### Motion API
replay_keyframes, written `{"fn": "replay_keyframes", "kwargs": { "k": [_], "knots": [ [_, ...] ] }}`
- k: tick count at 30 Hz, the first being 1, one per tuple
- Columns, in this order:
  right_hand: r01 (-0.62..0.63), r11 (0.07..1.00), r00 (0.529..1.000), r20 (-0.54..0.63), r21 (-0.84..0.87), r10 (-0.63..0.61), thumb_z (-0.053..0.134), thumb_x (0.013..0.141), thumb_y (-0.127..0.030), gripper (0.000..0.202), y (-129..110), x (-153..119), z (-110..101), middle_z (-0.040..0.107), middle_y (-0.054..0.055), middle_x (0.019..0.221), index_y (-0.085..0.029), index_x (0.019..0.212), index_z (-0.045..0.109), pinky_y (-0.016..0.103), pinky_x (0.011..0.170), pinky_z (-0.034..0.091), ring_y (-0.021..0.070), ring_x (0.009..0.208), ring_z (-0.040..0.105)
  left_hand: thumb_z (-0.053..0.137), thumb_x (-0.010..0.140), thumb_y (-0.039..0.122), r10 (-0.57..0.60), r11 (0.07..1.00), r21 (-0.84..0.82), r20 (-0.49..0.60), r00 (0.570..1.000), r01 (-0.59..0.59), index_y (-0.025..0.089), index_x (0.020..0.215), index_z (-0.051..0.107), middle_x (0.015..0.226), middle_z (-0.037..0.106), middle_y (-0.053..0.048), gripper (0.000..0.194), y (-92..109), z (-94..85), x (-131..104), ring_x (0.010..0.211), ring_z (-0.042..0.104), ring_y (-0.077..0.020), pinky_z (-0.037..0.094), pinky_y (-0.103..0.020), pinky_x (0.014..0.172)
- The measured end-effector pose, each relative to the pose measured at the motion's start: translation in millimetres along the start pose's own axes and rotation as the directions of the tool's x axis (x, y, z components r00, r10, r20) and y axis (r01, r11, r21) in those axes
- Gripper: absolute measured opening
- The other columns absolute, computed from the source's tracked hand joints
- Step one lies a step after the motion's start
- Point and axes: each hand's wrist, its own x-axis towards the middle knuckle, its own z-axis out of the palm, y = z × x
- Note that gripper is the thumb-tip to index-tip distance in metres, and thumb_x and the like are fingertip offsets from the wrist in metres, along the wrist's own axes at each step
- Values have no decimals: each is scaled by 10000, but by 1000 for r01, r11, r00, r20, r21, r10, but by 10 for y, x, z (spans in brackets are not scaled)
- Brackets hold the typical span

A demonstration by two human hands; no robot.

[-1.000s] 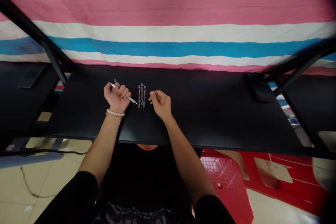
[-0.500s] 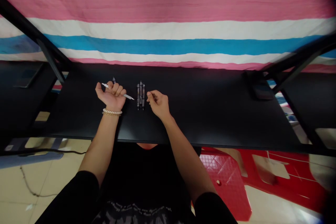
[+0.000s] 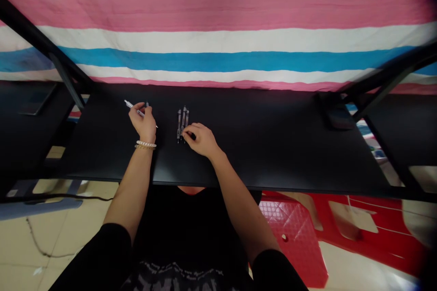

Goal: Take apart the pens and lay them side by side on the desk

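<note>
My left hand (image 3: 142,120) is closed around a white pen (image 3: 129,104), palm turned down; one end of the pen sticks out past the fingers at upper left. Just beyond this hand, a dark pen (image 3: 147,104) is mostly hidden by it. Three dark pens lie side by side on the black table: a left one (image 3: 179,122), a middle one (image 3: 183,116) and a right one (image 3: 187,117). My right hand (image 3: 200,139) has thumb and forefinger pinched at the lower part of the middle pen, covering the lower end of the right one.
The black table (image 3: 266,141) has a striped cloth (image 3: 218,41) hanging behind it. Dark metal frame bars (image 3: 64,77) rise at both ends. A dark flat object (image 3: 341,120) lies at the right end. Below the front edge stands a red plastic stool (image 3: 293,232).
My left hand has turned from palm up to palm down, with the white pen still in it. My right hand has moved left onto the pens, which now lean slightly.
</note>
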Motion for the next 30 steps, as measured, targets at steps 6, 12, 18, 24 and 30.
{"fn": "replay_keyframes", "kwargs": {
  "k": [6,12,18,24,30],
  "knots": [
    [4,1000,1000,-14,-1,-4,608,918,-251,130,5,4,0,550,-1,742,-208,796,619,286,729,397,173,754,533,637,799,193,43,954,298,2,999,-41,163,997,701,1283,546,-120,210,-77,-41,18,1246,567,-263,402,-436,1145],
    [-53,998,998,-44,-15,52,611,839,-182,115,35,15,12,533,3,764,-218,785,516,290,707,382,183,760,522,669,797,213,62,881,463,98,993,-101,143,1014,746,1480,463,-177,240,-32,-49,-39,1424,447,-339,293,-469,1234],
    [-60,998,996,-72,-1,60,559,844,-166,81,24,21,5,545,4,758,-210,911,561,298,697,384,189,747,533,684,818,248,137,805,542,228,964,-243,183,1131,759,1469,482,-179,329,35,-55,-129,1440,418,-373,276,-551,1227],
    [-127,985,981,-132,115,142,553,861,-208,37,43,30,4,541,-19,705,-216,896,563,294,660,414,155,652,525,657,819,203,180,765,559,290,940,-319,150,976,734,1415,496,-201,183,-1,-60,-129,1428,420,-372,293,-555,1224],
    [-251,799,886,-204,547,417,615,875,-369,161,91,69,35,587,-33,704,-232,915,541,262,521,470,122,552,576,650,787,118,245,788,520,228,942,-331,150,803,606,1320,508,-219,57,-2,-74,-126,1356,489,-339,369,-484,1195]
  ]
}}
